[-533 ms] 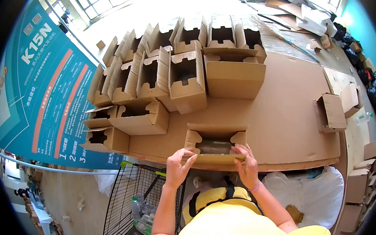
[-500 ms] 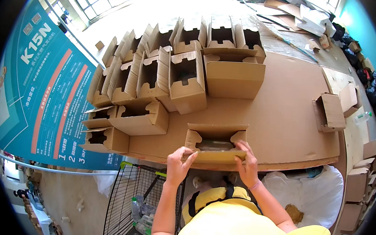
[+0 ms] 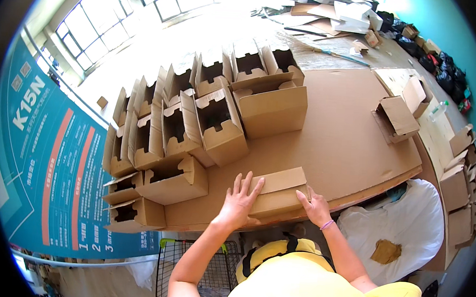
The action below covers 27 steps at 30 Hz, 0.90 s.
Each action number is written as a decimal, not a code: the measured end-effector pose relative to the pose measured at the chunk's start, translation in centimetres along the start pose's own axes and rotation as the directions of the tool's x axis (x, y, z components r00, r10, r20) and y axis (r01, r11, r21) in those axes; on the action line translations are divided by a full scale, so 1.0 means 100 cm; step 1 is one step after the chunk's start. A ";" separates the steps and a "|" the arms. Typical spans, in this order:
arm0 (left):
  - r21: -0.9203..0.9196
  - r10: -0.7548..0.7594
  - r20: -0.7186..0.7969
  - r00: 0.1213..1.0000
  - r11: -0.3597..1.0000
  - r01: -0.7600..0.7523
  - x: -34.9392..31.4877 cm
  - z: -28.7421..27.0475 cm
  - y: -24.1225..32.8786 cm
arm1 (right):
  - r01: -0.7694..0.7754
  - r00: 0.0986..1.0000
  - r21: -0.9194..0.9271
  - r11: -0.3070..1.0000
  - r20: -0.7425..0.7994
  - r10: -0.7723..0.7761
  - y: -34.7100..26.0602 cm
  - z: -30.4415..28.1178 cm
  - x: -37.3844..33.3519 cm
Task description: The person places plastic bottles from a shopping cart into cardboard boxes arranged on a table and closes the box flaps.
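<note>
Fingers spread, my left hand (image 3: 236, 207) rests on the flap-down carton (image 3: 280, 196) at the table's (image 3: 336, 138) near edge; my right hand (image 3: 316, 209) touches its end, grip unclear. Open cartons (image 3: 230, 142) beyond remain unclosed.

Plain brown on the near box (image 3: 277, 201), and brown again all over the boxes (image 3: 229, 151) to the left! Bright yellow shirt (image 3: 327, 290), a pinkish-purple wristband (image 3: 327, 225). Far left, the teal banner (image 3: 47, 153) flashes salmon stripes and white lettering. Over right, a white sack (image 3: 422, 214) with a yellowish-brown patch, black bags (image 3: 446, 80), turquoise wall (image 3: 441, 33).
</note>
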State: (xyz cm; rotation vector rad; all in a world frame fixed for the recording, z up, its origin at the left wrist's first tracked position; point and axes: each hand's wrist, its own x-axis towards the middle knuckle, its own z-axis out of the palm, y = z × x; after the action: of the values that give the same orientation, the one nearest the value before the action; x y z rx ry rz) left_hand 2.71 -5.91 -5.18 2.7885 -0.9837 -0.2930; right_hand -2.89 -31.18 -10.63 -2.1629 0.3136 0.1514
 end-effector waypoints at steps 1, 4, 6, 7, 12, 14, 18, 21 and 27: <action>0.000 0.004 -0.045 0.999 1.000 -0.004 -0.001 0.008 0.000 | -0.083 0.995 -0.058 0.995 0.058 0.086 -0.009 -0.006 -0.002; 0.014 0.038 -0.163 0.986 0.999 -0.036 0.007 0.026 -0.001 | 0.068 0.997 -0.010 0.998 -0.044 -0.068 0.026 0.008 0.010; 0.030 0.055 -0.204 0.977 0.998 -0.049 0.010 0.031 -0.001 | 0.177 0.976 0.084 0.981 -0.145 -0.164 0.038 0.014 0.021; 0.043 0.065 -0.239 0.969 0.997 -0.056 0.016 0.032 -0.002 | 0.167 0.976 0.141 0.976 -0.164 -0.144 0.035 0.013 0.027; 0.130 0.071 -0.319 0.945 0.991 -0.031 0.084 0.038 -0.012 | 0.011 0.995 0.439 0.899 -0.095 0.034 0.039 -0.005 0.082; 0.226 0.106 -0.374 0.921 0.974 -0.020 0.111 0.039 -0.020 | 0.008 0.990 0.438 0.899 -0.133 0.056 0.029 -0.007 0.103; 0.225 0.038 -0.347 0.937 0.973 0.044 0.164 0.036 -0.027 | 0.059 0.975 0.313 0.948 -0.223 0.013 0.054 -0.005 0.174; 0.234 0.005 -0.370 0.929 0.968 0.089 0.183 0.031 -0.032 | 0.002 0.990 0.269 0.963 -0.135 0.035 0.060 -0.003 0.211; 0.132 -0.061 -0.305 0.950 0.986 0.106 0.189 0.015 -0.022 | 0.391 0.805 -0.342 0.854 -0.322 -0.498 0.120 -0.096 0.239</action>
State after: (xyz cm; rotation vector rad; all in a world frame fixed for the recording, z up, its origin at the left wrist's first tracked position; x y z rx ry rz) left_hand 18.11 -16.30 -9.52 2.8917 -0.8458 0.1992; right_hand 16.66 -49.56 -19.94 -2.4588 -0.0060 -0.5639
